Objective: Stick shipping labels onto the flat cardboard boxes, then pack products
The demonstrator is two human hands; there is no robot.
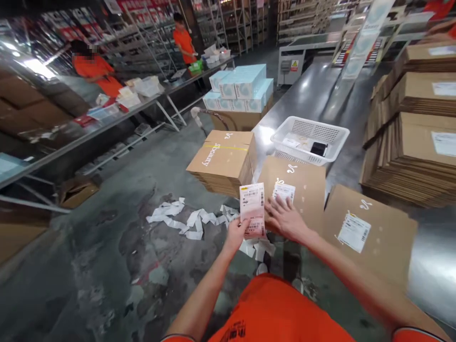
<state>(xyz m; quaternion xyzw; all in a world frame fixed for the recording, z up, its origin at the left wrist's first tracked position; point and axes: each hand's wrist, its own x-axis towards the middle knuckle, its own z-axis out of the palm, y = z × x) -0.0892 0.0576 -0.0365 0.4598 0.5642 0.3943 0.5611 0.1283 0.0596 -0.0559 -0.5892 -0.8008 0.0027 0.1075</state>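
Between the thumb and fingers of my left hand (238, 233) is a strip of printed shipping labels (252, 202), held upright in front of the table edge. My right hand (287, 219) lies flat with fingers spread on a flattened cardboard box (309, 185). Just beyond its fingertips, a white label (284, 191) sits on that cardboard. To the right is another flattened box (388, 242) bearing a white label (354, 232). On the left, a stack of flat cartons (224, 156) with white lettering and a yellow strap stands close to the label strip.
A white plastic basket (337, 137) holding a dark object stands on the metal table (306, 90). Labelled cardboard stacks (413, 142) rise at right. Light-blue boxes (245, 85) are piled behind. Paper backing strips (194, 218) litter the floor. Two people in orange work at the left bench (124, 114).
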